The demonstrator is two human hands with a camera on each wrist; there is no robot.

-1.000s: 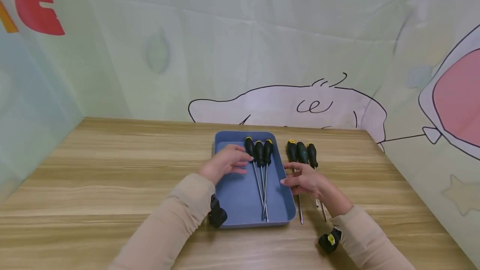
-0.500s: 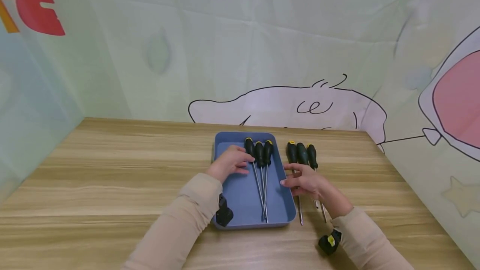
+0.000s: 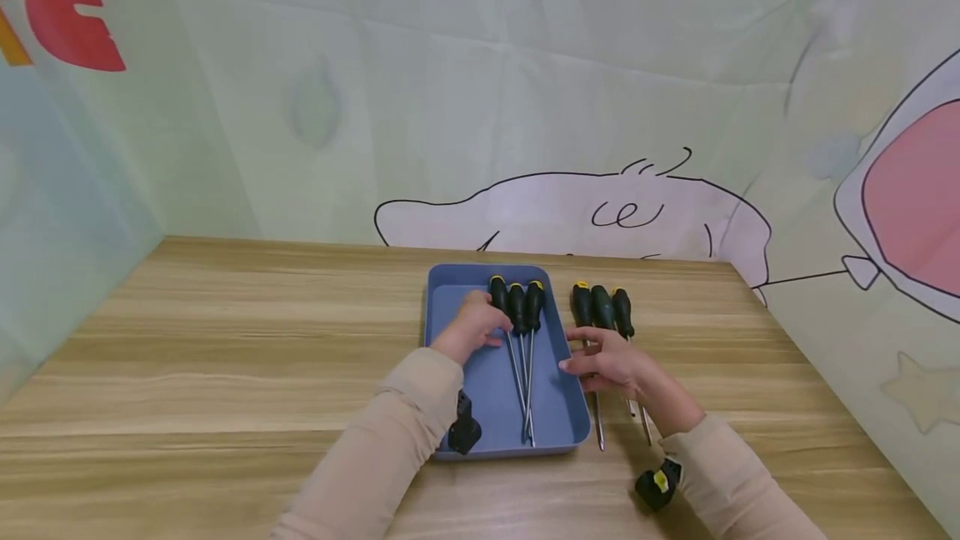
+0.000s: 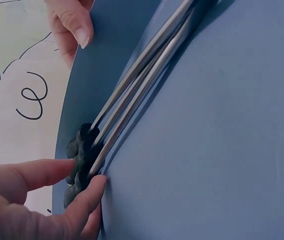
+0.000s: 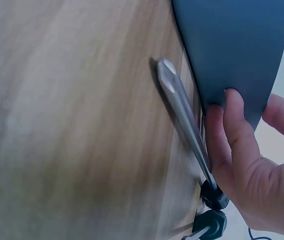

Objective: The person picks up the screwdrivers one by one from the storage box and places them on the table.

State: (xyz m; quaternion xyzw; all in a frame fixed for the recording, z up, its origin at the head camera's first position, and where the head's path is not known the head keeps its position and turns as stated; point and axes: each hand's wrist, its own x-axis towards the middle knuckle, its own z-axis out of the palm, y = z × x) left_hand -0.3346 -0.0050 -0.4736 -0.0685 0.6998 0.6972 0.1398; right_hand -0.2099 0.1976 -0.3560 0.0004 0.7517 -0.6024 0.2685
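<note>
Hands at a blue tray (image 3: 480,390) of screwdrivers

The left hand (image 3: 472,325) touches, grip loose, the three tray screwdrivers' handles (image 3: 517,304); the right hand (image 3: 611,361), relaxed, fingertips (image 5: 232,112) on the tray's side, covers three more screwdrivers (image 3: 602,307) beyond, on the worktop (image 3: 225,357).

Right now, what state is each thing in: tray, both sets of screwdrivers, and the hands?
Blue tray: flat on the table, holding three screwdrivers.
Screwdrivers in tray: lying side by side, handles away from the person.
Screwdrivers on table: three, lying right of the tray.
Left hand: fingertips touching the tray screwdrivers' handles.
Right hand: fingers against the tray's right wall.
</note>
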